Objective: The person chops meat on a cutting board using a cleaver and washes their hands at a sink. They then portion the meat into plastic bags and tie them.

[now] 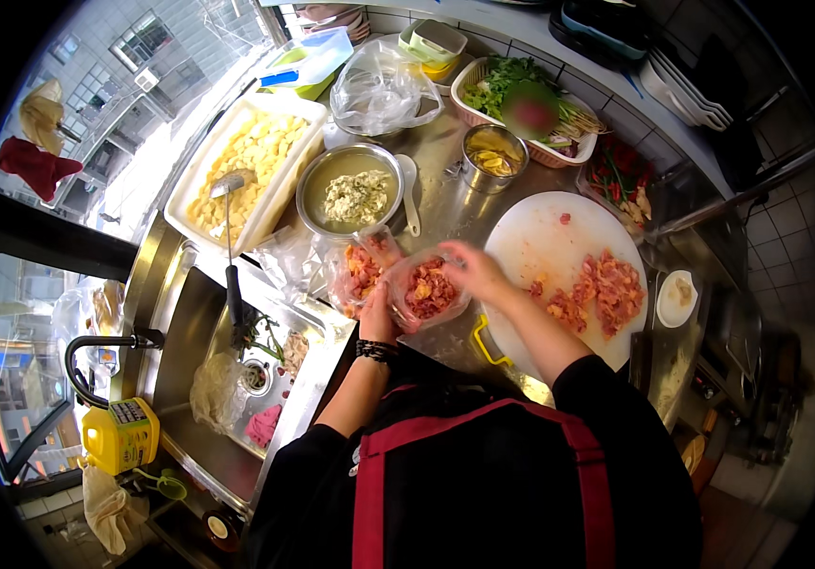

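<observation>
My left hand [377,313] grips the near left edge of a clear plastic bag [418,316] that holds pieces of raw meat [428,288]. At the bag's upper right rim is my right hand [475,270], its fingers bent; whether they pinch the plastic is unclear. A second clear bag of meat [362,270] lies just left of the first. On the right, a round white cutting board [521,220] with a yellow handle [485,341] bears more cut raw meat [610,291]. The dark handle of a tool [640,359] shows at the board's near right edge.
A sink [201,398] lies left, with a black-handled ladle [234,291] reaching over it from a white tub [293,178] of pale chunks. Beyond the bags stand a steel bowl [308,213], a white spoon [411,195], a steel pot [482,181] and a basket of greens [556,156].
</observation>
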`<state>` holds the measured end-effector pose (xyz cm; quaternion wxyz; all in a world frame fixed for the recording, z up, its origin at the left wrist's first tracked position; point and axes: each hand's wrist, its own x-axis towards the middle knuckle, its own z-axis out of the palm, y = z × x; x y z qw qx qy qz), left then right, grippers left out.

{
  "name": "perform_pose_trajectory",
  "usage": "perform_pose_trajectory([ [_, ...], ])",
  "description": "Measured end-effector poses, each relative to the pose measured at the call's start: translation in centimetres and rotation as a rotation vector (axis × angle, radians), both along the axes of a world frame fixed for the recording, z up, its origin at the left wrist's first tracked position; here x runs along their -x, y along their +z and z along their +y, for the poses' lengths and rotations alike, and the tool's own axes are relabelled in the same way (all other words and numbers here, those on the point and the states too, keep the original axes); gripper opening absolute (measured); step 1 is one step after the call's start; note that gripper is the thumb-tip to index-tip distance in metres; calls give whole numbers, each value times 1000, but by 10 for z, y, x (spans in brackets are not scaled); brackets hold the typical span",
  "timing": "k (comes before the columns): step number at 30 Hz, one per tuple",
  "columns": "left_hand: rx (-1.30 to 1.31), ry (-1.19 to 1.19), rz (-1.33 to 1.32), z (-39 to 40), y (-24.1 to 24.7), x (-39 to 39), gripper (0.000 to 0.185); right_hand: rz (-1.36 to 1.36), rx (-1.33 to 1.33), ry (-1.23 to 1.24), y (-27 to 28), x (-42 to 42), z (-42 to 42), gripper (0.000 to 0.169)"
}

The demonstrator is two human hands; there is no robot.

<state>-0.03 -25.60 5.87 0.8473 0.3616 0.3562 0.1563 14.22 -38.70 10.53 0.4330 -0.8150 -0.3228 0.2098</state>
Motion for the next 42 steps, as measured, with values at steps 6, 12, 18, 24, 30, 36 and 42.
perform_pose_trajectory([
  [6, -21, 28, 1, 3, 28, 6, 38, -737, 566, 365, -41, -38, -27, 22],
  [12, -95, 28, -1, -2, 30, 3, 39, -916, 627, 409, -81, -42, -16, 13],
  [18, -76, 48, -34, -1, 14, 3, 38, -77, -97, -39, -9, -33, -12, 14],
  [24, -20, -69, -18, -1, 10, 1, 37, -690, 98, 35, -27, 3, -13, 35],
  [30, -3, -121, -88, -16, 35, -13, 37, 641, -284, -120, -6, -48, -25, 9],
  [36, 61, -90, -9, -41, 39, -21, 37, 135, -120, -339, 5, -134, -67, 22],
  [42, -69, -145, 86, -37, 30, -11, 33, -156, 443, -459, -79, -185, -136, 32],
])
